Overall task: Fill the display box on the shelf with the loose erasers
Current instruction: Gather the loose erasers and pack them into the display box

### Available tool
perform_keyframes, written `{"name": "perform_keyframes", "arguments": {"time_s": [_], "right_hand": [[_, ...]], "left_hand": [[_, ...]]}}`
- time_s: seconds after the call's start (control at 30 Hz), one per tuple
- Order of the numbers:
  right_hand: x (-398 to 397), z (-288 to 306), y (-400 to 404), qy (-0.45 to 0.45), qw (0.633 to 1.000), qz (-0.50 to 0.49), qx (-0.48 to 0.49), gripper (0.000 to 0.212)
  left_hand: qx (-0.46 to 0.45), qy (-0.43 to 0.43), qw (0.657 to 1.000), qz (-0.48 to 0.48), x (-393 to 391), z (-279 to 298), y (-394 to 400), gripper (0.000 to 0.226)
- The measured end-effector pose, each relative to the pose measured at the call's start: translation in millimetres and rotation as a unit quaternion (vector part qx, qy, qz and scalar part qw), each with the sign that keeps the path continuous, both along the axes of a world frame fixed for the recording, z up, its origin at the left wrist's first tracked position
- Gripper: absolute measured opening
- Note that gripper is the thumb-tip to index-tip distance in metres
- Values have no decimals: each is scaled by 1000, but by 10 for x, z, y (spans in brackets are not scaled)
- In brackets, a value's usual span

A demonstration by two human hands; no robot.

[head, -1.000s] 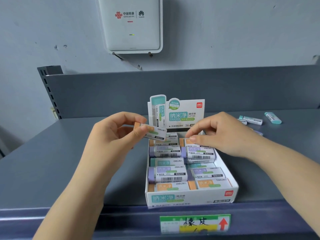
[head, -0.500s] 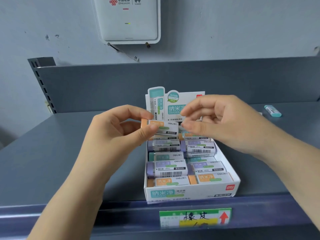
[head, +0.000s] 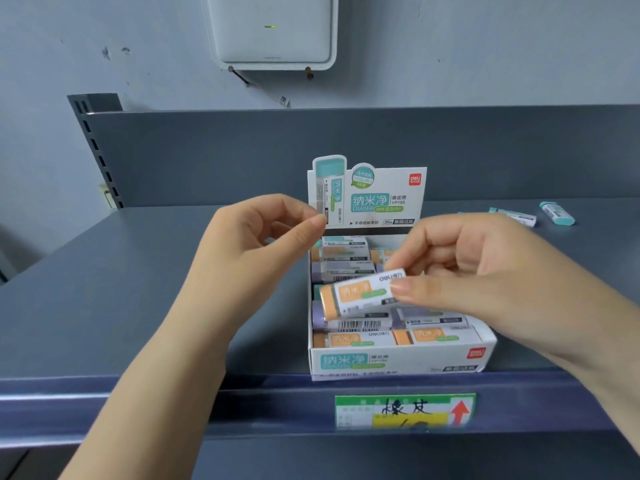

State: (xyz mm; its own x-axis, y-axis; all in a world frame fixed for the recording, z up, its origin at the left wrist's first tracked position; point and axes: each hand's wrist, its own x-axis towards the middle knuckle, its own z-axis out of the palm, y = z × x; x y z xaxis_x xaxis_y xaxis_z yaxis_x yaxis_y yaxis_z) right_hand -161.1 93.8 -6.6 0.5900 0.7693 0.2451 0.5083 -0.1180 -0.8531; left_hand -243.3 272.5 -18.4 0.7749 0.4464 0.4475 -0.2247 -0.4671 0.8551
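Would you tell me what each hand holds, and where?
The right hand pinches the orange eraser by its white-sleeved end; the left hand holds nothing.

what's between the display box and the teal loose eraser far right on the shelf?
Head view: the right hand, holding an orange eraser over the display box, then another loose eraser on bare shelf before the teal eraser.
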Motion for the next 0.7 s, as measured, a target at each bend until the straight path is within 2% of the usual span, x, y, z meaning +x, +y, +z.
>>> {"name": "perform_keyframes", "arguments": {"time_s": [0.1, 0.3, 0.4, 0.7], "right_hand": [[-70, -43, -17, -13, 1000, 8, -25, 20], [-150, -55, -33, -91, 995, -7, -49, 13], [-168, -55, -31, -104, 993, -9, -60, 7], [-156, -116, -29, -146, 989, -12, -32, 12]], "left_hand": [[38, 29, 998, 31, 23, -32, 22, 11], [133, 52, 986, 87, 57, -50, 12, 10], [150, 60, 983, 90, 65, -58, 11, 11], [159, 73, 981, 88, 66, -75, 19, 11]]}}
